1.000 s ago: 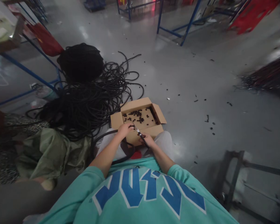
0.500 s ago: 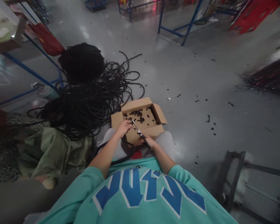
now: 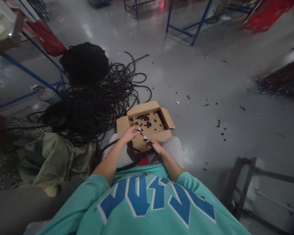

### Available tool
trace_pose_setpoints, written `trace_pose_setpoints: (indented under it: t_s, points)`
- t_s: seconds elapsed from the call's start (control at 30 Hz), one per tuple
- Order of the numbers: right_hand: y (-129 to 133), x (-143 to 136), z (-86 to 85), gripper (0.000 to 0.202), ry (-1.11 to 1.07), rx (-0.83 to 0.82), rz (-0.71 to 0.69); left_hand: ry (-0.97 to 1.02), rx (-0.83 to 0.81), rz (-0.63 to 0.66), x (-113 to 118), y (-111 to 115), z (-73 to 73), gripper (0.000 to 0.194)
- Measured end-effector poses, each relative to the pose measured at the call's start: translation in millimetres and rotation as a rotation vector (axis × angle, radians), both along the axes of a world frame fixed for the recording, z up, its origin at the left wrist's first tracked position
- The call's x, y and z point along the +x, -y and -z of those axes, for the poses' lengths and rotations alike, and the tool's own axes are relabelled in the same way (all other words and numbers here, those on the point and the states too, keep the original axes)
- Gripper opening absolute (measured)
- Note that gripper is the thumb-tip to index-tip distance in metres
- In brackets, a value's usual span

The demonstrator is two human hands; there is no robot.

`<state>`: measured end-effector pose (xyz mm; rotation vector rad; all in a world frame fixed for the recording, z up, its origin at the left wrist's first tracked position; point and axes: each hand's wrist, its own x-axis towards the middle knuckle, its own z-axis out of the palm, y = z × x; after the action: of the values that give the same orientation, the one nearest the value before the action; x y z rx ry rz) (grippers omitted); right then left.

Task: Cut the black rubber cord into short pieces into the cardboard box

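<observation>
Between my knees stands an open cardboard box with several small black cut pieces scattered on its bottom. My left hand is closed on a black tube, whose length loops back over my lap. In my right hand is a pair of scissors, their blades pointing up and left to my left fingertips. The blades lie at the tube's end above the box; whether they touch it is too small to tell.
A large tangle of black tubing and a dark bundle lie left of the box. Farther left is a person in green trousers. A metal frame stands at right. Black scraps dot the floor.
The scissor blades have closed in at my left fingertips, and a black piece now shows just below them. Both hands stay almost in place over the box.
</observation>
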<state>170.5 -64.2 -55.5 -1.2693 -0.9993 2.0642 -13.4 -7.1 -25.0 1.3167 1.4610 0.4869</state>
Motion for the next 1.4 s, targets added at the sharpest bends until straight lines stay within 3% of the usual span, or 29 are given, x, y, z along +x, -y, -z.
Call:
trace_pose_setpoints:
  t_s: [0.47, 0.8, 0.93, 1.1, 1.4]
  points:
    - [3, -6, 7.6, 0.054, 0.037, -0.083, 0.014, -0.314, 0.171, 0.094, -4, -2, 16.7, 0.02]
    - [5, -5, -1.4, 0.056, -0.022, -0.055, -0.007, -0.435, 0.252, 0.229, 2, -3, -5.6, 0.019]
    - [5, -4, -3.1, 0.051, -0.013, -0.021, -0.002, -0.426, 0.219, 0.267, 5, 1, -6.0, 0.021]
    - [3, -7, 5.0, 0.05, 0.061, -0.047, 0.023, -0.387, 0.207, 0.234, 5, -1, 2.6, 0.021]
    - [-2, -14, 27.7, 0.04, 0.203, 0.02, 0.082, -0.574, 0.192, 0.226, 10, -4, 7.7, 0.019]
